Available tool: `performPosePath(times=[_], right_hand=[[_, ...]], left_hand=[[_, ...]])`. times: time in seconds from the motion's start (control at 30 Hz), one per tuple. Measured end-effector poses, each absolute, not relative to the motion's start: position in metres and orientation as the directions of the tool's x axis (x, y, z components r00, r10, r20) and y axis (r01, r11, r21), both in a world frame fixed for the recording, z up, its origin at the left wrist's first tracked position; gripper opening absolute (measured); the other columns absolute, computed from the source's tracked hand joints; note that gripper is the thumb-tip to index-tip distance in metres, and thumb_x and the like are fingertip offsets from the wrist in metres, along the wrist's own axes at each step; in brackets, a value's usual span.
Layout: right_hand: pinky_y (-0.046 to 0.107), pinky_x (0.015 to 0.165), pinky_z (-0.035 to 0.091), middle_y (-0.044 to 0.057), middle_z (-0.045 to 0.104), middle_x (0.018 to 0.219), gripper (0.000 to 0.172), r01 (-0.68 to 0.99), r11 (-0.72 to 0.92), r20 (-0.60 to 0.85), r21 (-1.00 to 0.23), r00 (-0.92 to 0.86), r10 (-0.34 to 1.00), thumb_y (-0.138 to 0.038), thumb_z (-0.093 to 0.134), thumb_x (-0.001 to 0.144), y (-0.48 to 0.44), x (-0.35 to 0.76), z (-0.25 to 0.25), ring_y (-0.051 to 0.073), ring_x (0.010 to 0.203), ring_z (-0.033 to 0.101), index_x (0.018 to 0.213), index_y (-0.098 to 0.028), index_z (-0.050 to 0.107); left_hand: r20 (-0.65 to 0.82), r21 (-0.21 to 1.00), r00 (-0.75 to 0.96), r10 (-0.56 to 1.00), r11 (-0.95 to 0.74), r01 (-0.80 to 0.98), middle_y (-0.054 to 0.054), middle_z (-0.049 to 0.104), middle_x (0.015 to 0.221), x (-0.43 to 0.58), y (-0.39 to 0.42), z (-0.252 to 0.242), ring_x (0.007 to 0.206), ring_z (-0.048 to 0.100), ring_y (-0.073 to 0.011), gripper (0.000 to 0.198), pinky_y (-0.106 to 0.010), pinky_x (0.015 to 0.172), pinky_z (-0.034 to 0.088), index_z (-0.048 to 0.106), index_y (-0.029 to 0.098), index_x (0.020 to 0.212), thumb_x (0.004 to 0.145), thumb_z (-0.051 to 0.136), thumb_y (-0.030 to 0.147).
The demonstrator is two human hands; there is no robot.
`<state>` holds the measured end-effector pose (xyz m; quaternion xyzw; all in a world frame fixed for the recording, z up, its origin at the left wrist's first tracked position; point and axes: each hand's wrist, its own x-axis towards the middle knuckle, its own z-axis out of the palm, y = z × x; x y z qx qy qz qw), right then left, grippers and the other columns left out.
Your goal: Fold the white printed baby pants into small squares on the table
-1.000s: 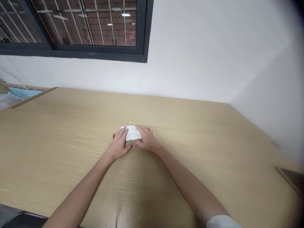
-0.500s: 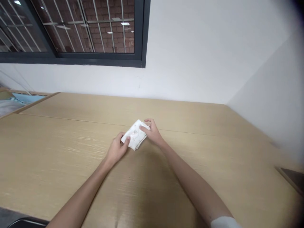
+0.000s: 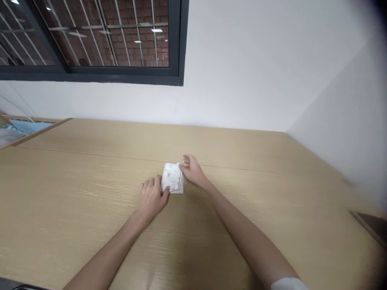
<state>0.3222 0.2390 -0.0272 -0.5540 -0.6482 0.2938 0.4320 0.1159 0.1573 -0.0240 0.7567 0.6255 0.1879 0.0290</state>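
Observation:
A small folded white cloth (image 3: 173, 177) with a faint printed pattern lies on the wooden tabletop, its layers showing along the right and lower edges. My left hand (image 3: 152, 197) has the cloth's lower left corner between thumb and index finger, while its other fingers rest on the wood. At the upper right corner is my right hand (image 3: 193, 171). Its thumb touches the cloth, and its other fingers are spread and curved above the table, off the cloth.
The wide wooden tabletop (image 3: 90, 201) has a seam across it and meets a white wall (image 3: 242, 72) at the back. A dark-framed window (image 3: 121, 74) with bars is above. Far left, a wooden-edged compartment holds light blue fabric (image 3: 30, 127). A dark recess (image 3: 373, 227) lies far right.
The cloth has been turned and lowered from a tilted hold to lie flat and squarer on the table. My right fingers have come off its edge, and my left hand has flattened beside it.

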Motion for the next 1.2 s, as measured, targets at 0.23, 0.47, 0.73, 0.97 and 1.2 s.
performPosePath(times=[0.23,0.47,0.73,0.97,1.2], right_hand=[[0.04,0.122,0.034,0.006,0.051,0.153,0.047,0.414,0.678,0.309,-0.608,-0.663,0.682,-0.042,0.038,0.108,0.2,0.299,0.024,0.02,0.145,0.043,0.148,-0.023,0.053],[0.046,0.123,0.032,0.003,0.058,0.146,0.038,0.456,0.676,0.085,-0.579,-0.79,0.607,-0.034,0.041,0.108,0.193,0.282,0.0,0.025,0.145,0.044,0.133,-0.024,0.068],[0.058,0.123,0.023,0.008,0.034,0.162,0.048,0.663,0.685,0.236,-0.302,-0.645,0.727,-0.033,0.034,0.109,0.227,0.322,-0.036,0.029,0.152,0.03,0.153,-0.023,0.047],[0.054,0.124,0.022,0.009,0.031,0.165,0.054,0.727,0.611,0.239,-0.315,-0.562,0.792,-0.039,0.027,0.109,0.233,0.331,-0.045,0.028,0.154,0.026,0.158,-0.021,0.039],[0.045,0.126,0.022,0.015,0.029,0.165,0.068,0.623,0.43,0.303,-0.654,-0.305,0.903,-0.053,0.025,0.107,0.24,0.336,-0.051,0.025,0.153,0.027,0.162,-0.013,0.027]], left_hand=[[0.338,0.296,0.558,0.758,-0.648,0.701,-0.013,0.06,0.136,0.129,0.138,-0.031,0.126,0.06,-0.027,0.04,-0.046,0.106,0.059,0.054,0.024,0.135,0.097,0.047,0.036],[0.153,0.287,0.577,0.802,-0.595,0.751,-0.018,0.065,0.131,0.139,0.13,-0.046,0.124,0.063,-0.036,0.045,-0.056,0.104,0.061,0.058,0.017,0.135,0.096,0.047,0.037],[0.248,0.31,0.612,0.751,-0.66,0.684,-0.013,0.036,0.161,0.134,0.134,-0.049,0.154,0.03,-0.0328,0.067,-0.055,0.127,0.042,0.03,0.019,0.155,0.096,0.05,0.044],[0.237,0.315,0.595,0.768,-0.64,0.7,-0.013,0.031,0.163,0.135,0.134,-0.056,0.155,0.027,-0.0327,0.07,-0.056,0.128,0.04,0.026,0.019,0.157,0.096,0.05,0.044],[0.305,0.428,0.452,0.838,-0.545,0.721,-0.011,0.046,0.155,0.13,0.139,-0.036,0.144,0.046,-0.0266,0.057,-0.053,0.123,0.046,0.037,0.024,0.149,0.098,0.046,0.048]])
